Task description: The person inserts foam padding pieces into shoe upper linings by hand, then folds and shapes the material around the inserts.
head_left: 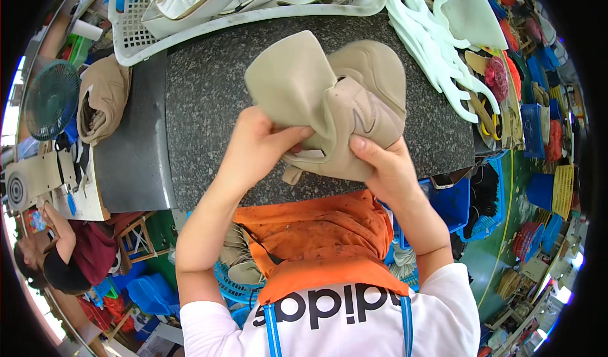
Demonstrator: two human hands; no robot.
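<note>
A beige shoe upper point(345, 113) is held up over the dark speckled work surface point(206, 104), its tall flap point(291, 72) standing toward the far left. My left hand point(269, 142) pinches the upper's near left edge, thumb on top. On the right side, my right hand point(386, 164) grips the upper with the thumb pressed on its outer face. The fingers of both hands are partly hidden under the material. Close to the left thumb, a small pale tab shows in the opening.
Beyond the surface stands a white plastic basket point(244, 15) of pale shoe pieces. Pale green strips point(430, 47) hang at the right. Another beige upper point(104, 97) and a green fan point(52, 100) are at the left, near a co-worker point(69, 249). Blue bins point(446, 202) stand below right.
</note>
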